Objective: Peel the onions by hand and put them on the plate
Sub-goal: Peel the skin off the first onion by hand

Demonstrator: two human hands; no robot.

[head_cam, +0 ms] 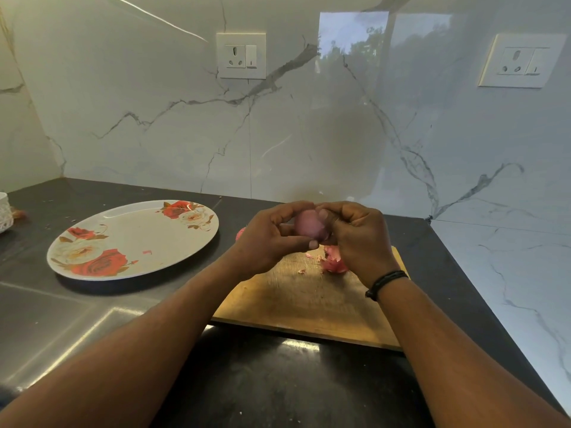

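Head view: a person holds a pale purple onion (309, 225) above a wooden cutting board (309, 304) on a dark bench (278, 381). The left hand (268, 239) curls its fingers around the onion's left side, thumb beneath; the right hand (358, 236), a black band (386, 282) at its wrist, clamps its fingers on the onion's right side. Loose pink skins (333, 261) lie on the board just below the hands. A rose-patterned plate (133, 239) sits to the left on the bench, holding only a small scrap of skin (147, 252).
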